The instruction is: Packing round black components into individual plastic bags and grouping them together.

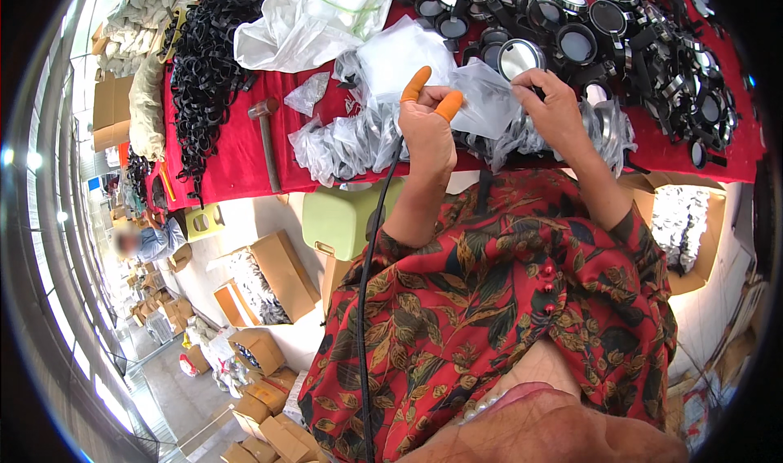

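Observation:
At the near edge of the red cloth, my left hand (428, 128) wears orange covers on two fingertips. Its fingers are partly curled, and a clear plastic bag (483, 100) runs from the thumb toward my right hand. My right hand (555, 112) pinches the dark end of a round, silver-rimmed piece (519, 57) with a pale, shiny face. Part of this piece lies behind the bag and fingers. Beyond my left hand is a stack of clear bags (408, 59). Bagged pieces (347, 145) are bunched below both hands.
Many round black and silver pieces (577, 45) cover the table's right side. Black straps (204, 79) are heaped at left, near a hammer (267, 141). A green stool (342, 218) and open cartons (281, 275) stand below. A dark cable (364, 324) hangs across my front.

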{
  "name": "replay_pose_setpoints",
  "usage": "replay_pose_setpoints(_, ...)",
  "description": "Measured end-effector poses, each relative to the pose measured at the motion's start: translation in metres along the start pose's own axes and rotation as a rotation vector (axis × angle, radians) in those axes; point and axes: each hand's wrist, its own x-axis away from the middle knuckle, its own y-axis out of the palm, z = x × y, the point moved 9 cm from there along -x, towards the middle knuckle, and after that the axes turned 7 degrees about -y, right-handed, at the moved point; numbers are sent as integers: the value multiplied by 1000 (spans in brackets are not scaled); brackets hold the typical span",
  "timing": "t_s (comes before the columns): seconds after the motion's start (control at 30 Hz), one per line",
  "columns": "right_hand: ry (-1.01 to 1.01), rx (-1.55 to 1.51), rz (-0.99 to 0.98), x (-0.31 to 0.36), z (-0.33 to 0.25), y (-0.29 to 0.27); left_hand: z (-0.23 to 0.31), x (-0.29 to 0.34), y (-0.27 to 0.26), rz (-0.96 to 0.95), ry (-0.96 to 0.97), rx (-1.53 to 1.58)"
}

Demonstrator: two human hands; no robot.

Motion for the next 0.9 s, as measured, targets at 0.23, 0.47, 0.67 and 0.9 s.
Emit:
replay_pose_setpoints(0.23, -210, 157, -16, 4, -82, -40, 21, 14, 19, -81, 279, -474)
replay_pose_setpoints(0.47, -65, 380, -245, 25, -57, -11, 17, 21, 51, -269, 344, -604)
replay_pose_setpoints(0.67, -24, 174, -294, 29, -35, 4, 14, 46, 82, -437, 412, -779)
replay_pose_setpoints(0.9, 111, 2, -264, 27, -14, -5, -6, 41, 61, -328, 242, -576)
